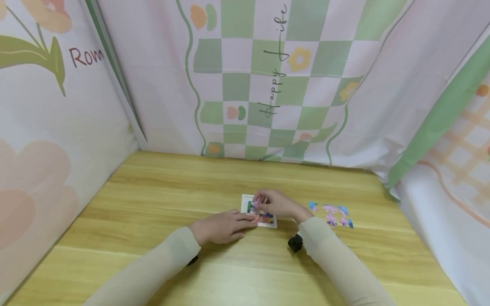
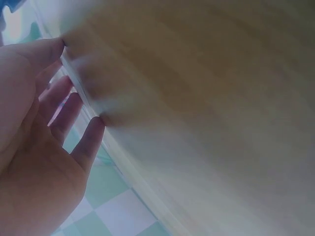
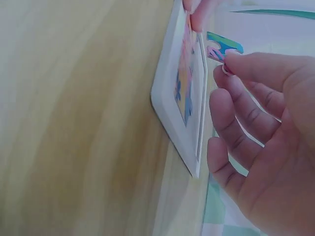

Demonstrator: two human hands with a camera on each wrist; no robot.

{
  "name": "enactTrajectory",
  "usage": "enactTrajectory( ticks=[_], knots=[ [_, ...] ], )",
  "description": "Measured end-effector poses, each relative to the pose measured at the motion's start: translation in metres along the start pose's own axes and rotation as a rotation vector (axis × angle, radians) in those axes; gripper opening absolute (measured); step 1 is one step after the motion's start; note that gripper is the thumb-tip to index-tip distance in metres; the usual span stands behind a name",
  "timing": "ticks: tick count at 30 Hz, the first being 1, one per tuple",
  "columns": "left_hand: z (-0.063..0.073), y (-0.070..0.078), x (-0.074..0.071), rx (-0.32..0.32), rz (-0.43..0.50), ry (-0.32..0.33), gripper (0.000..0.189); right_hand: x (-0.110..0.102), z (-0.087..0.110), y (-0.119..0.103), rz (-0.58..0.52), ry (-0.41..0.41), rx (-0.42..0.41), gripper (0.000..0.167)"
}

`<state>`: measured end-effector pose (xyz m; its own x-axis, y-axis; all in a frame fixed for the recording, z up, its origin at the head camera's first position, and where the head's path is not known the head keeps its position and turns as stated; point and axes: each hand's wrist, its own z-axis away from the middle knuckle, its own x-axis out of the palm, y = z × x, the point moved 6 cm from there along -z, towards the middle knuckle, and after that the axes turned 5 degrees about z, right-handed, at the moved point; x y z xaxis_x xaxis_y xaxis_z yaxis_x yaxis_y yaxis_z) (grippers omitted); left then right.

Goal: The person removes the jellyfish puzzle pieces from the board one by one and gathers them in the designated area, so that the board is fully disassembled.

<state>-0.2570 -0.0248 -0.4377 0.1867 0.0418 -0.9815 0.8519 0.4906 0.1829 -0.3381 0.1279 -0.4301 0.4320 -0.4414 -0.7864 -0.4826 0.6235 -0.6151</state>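
A white-framed puzzle board [image 1: 245, 198] lies flat on the table, with colourful pieces in its lower part. My right hand [image 1: 281, 205] is over the board; in the right wrist view its thumb and forefinger pinch a jigsaw piece [image 3: 224, 46] in blue, green and pink, held above the tray surface. My left hand [image 1: 223, 226] rests beside the board, its extended fingers reaching over the left and lower part of it. In the left wrist view the fingertips [image 2: 96, 125] touch down at the table surface. Part of the picture is hidden under both hands.
Several loose jigsaw pieces [image 1: 331, 219], pink, blue and purple, lie on the wooden table [image 1: 160, 187] to the right of the board. A patterned curtain [image 1: 264, 136] hangs along the table's back edge, with more cloth at both sides.
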Motion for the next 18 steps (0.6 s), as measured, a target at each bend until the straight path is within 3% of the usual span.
enactTrajectory(
  ticks=[10,18],
  knots=[
    [-0.001,0.001,0.0,-0.013,0.014,0.003,0.049,-0.02,0.025,0.026,0.0,0.021,0.02,0.012],
    [-0.002,0.0,0.002,-0.011,0.012,0.004,0.049,-0.042,0.06,0.05,-0.061,0.022,0.019,0.013]
  ],
)
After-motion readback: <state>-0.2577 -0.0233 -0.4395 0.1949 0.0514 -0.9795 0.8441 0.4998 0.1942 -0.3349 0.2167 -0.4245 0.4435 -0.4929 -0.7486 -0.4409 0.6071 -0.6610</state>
